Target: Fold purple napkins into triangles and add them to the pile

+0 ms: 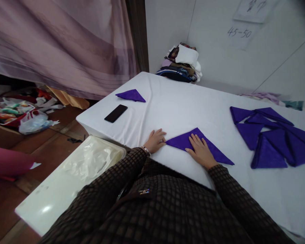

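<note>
A purple cloth folded into a triangle lies on the white-covered table in front of me. My right hand rests flat on its middle, fingers spread. At the cloth's left tip is my left hand, its thumb and a fingertip touching the point, the other fingers stretched out over the table. Toward the far left corner lies a smaller purple folded cloth, with a black phone nearer to me. Several purple folded cloths overlap in a loose heap on the right.
A pile of folded clothes is beyond the table's far edge, by the wall. To the lower left, a white surface holds a clear plastic bag. Filled bags lie on the floor at left, below a pink curtain.
</note>
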